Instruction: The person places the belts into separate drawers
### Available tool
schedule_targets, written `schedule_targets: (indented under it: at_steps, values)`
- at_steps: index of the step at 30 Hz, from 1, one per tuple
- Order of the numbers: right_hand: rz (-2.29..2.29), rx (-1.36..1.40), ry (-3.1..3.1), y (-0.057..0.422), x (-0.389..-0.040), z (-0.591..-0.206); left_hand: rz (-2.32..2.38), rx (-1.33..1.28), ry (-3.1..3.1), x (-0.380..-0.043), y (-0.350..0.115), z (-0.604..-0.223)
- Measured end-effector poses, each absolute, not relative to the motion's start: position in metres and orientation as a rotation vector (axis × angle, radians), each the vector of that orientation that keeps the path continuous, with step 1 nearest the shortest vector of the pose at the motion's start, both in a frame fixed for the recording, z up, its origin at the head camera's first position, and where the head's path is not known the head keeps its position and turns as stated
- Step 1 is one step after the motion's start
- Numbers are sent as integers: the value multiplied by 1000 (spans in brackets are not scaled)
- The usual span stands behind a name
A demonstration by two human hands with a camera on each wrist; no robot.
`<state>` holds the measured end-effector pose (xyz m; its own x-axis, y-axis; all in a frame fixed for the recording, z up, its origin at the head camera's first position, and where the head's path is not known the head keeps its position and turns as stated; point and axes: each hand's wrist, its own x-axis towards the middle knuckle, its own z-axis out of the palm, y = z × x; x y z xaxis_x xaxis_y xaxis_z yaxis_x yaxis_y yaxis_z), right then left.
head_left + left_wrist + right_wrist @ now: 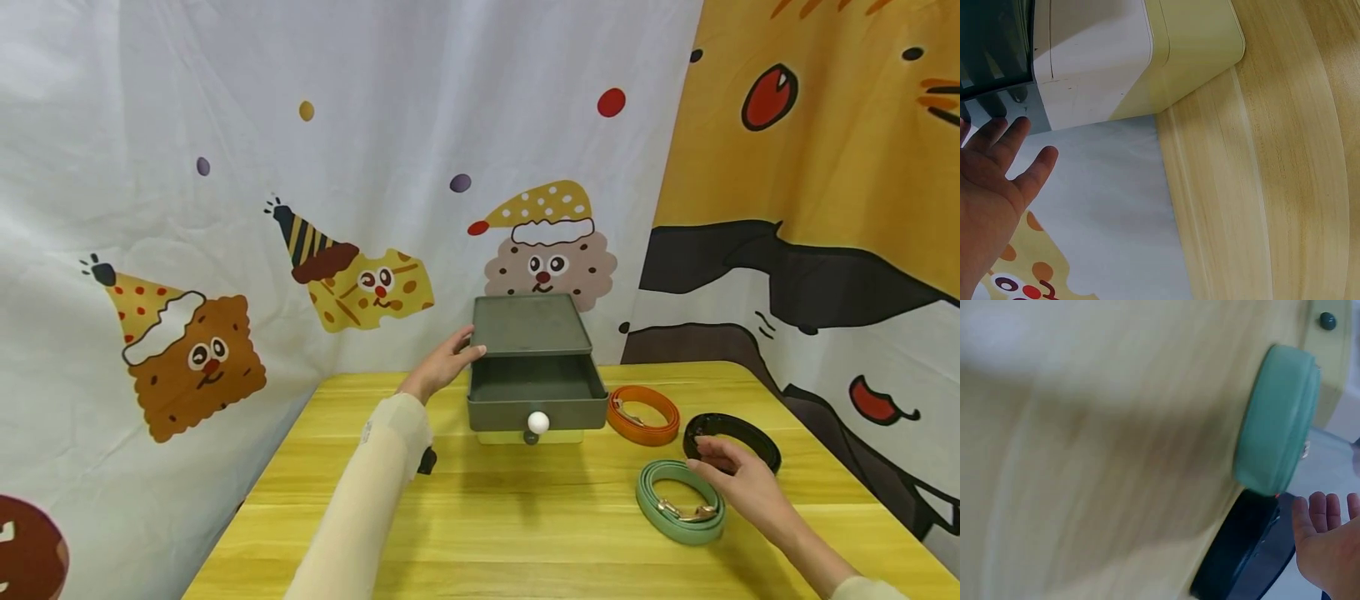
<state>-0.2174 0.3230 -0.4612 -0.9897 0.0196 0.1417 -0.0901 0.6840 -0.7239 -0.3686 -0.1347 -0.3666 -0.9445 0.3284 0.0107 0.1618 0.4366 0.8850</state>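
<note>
A small drawer box with a dark grey-green top (531, 323) stands at the back of the table. Its upper drawer (495, 415), with a white knob (538, 422), is pulled out, and no contents show inside. My left hand (444, 365) rests at the top's left edge, fingers extended. To the right of the box lie three coiled belts: an orange belt (645, 433), a black belt (767, 448) and a green belt (675, 532) with a gold-coloured buckle. Over the black and green belts hovers my right hand (742, 487), fingers loosely bent, holding nothing.
Below the pulled-out drawer is a pale yellow lower part with a dark knob (531, 437). The yellow wood-grain table (525, 542) ends at a printed cloth backdrop (390, 125) behind and at both sides. A small black object (427, 461) shows beside my left sleeve.
</note>
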Motion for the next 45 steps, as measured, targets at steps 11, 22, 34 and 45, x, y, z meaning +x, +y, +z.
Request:
schedule_targets:
  at_steps: [11, 22, 34, 45]
  values:
    - [1160, 45, -2868, 346, -209, -475, 1543, 439, 2511, -369, -134, -367]
    - [1225, -11, -2970, 361, -203, -493, 1545, 420, 2505, -369, -134, -366]
    - [1389, 74, -3002, 362, -206, -498, 1555, 417, 2504, -370, -134, -368]
    - [1506, 372, -2943, 368, -200, -505, 1555, 408, 2504, -369, -133, -368]
